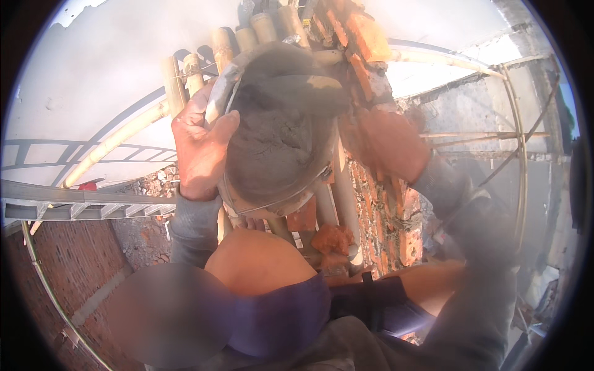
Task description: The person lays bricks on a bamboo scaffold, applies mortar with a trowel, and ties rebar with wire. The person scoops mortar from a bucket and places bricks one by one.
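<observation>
A bucket [224, 94] of wet grey mortar [272, 133] is tilted in front of me, above my bent legs. My left hand [204, 145] grips its left rim, with the thumb over the edge and the fingers round the outside. On the far right of the bucket, my right hand [387, 139] is smeared by motion beside a row of red bricks [368, 40]. Its fingers are hidden, so whether it holds anything does not show. Below the bucket a broken red brick [334, 240] rests near bamboo poles [326, 207].
More bamboo pole ends [221, 46] stand beyond the bucket. A metal ladder [93, 204] crosses at the left, above a lower brick surface [80, 272]. Rough brickwork [405, 222] drops away at the right, with bamboo scaffolding [518, 123] farther out.
</observation>
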Demonstrator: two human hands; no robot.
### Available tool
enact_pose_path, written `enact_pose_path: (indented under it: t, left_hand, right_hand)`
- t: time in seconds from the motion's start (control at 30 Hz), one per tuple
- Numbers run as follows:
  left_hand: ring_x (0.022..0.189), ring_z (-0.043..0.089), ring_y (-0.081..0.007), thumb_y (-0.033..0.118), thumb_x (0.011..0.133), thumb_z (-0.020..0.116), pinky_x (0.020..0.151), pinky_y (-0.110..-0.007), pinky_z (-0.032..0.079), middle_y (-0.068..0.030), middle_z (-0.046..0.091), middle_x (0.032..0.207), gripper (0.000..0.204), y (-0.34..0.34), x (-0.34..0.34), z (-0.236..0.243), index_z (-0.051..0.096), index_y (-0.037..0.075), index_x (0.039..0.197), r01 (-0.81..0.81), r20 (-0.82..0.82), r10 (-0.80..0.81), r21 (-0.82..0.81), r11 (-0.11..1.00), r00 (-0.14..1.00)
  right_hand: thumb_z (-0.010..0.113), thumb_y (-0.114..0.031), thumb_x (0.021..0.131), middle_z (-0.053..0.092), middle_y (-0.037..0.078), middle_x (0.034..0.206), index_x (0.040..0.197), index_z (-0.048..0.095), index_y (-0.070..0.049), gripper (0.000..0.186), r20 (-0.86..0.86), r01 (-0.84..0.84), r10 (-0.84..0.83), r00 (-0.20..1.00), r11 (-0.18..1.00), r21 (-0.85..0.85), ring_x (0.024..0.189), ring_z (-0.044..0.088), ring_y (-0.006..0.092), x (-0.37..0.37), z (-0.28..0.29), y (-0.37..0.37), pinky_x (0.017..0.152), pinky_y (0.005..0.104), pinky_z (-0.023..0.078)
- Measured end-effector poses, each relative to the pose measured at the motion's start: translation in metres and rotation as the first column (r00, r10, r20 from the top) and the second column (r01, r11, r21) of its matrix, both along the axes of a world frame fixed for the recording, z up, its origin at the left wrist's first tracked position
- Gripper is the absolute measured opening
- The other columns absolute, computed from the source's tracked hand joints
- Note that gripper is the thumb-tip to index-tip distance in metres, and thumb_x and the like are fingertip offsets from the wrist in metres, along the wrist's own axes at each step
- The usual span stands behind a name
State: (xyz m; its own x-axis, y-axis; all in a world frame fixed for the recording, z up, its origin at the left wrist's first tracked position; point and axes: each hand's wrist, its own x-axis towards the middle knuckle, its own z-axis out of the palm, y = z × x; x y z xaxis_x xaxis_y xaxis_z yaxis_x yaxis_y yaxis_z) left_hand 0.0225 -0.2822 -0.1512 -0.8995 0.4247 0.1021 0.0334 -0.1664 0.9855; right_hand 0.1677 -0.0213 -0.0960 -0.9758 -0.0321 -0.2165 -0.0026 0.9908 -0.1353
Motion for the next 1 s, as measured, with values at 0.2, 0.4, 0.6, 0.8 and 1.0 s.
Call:
enact_pose_path:
  t: [0.2,0.4,0.6,0.8,1.0]
  left_hand:
    - [0.129,0.063,-0.0179,-0.007,0.089,0.061,0.115,-0.033,0.045,-0.0127,0.073,0.138,0.057,-0.002,-0.012,-0.008,0.066,-0.007,0.145,-0.035,-0.035,0.036,0.04,0.999,0.999]
    - [0.125,0.064,-0.0165,0.0,0.097,0.07,0.111,-0.031,0.047,-0.0112,0.073,0.137,0.047,-0.01,-0.008,-0.009,0.067,-0.007,0.143,-0.05,0.074,0.044,0.083,0.995,0.996]
    - [0.122,0.066,-0.0166,-0.002,0.097,0.071,0.108,-0.032,0.05,-0.0122,0.075,0.132,0.046,0.006,-0.004,0.004,0.068,-0.006,0.143,-0.047,-0.009,0.047,0.055,0.997,0.999]
    - [0.123,0.067,-0.0181,-0.005,0.095,0.072,0.11,-0.033,0.05,-0.0132,0.075,0.135,0.045,-0.012,-0.002,0.0,0.069,-0.008,0.14,-0.08,0.043,0.078,0.054,0.995,0.996]
    - [0.11,0.068,-0.0162,0.002,0.095,0.074,0.099,-0.032,0.052,-0.0095,0.076,0.119,0.039,0.014,-0.002,-0.002,0.072,-0.006,0.133,-0.076,-0.181,0.054,-0.118,0.99,0.982]
  right_hand:
    - [0.059,-0.023,0.109,0.059,0.03,0.074,0.081,0.063,0.006,0.04,-0.004,-0.027,0.03,1.0,0.805,-0.593,0.075,0.062,0.052,0.008,-0.051,-0.039,0.071,0.0549,0.05]
    - [0.065,-0.022,0.105,0.061,0.023,0.07,0.082,0.065,0.002,0.033,-0.017,-0.069,0.067,0.998,0.987,-0.147,0.073,0.068,0.0455,0.022,0.015,-0.037,0.067,0.0522,0.053]
    - [0.073,-0.018,0.093,0.067,0.016,0.073,0.085,0.07,-0.002,0.018,-0.031,-0.175,0.176,0.984,0.984,0.014,0.069,0.071,0.039,-0.012,-0.05,-0.062,0.065,0.0499,0.057]
    - [0.069,-0.02,0.098,0.068,0.02,0.076,0.085,0.071,-0.003,0.022,-0.021,0.046,-0.047,0.999,0.998,-0.035,0.074,0.07,0.0409,0.008,0.016,0.012,0.067,0.0552,0.053]
    - [0.057,-0.029,0.111,0.061,0.022,0.071,0.081,0.062,0.001,0.043,-0.074,-0.095,0.074,0.995,0.938,-0.334,0.061,0.058,0.0399,-0.01,-0.04,-0.029,0.064,0.0526,0.048]
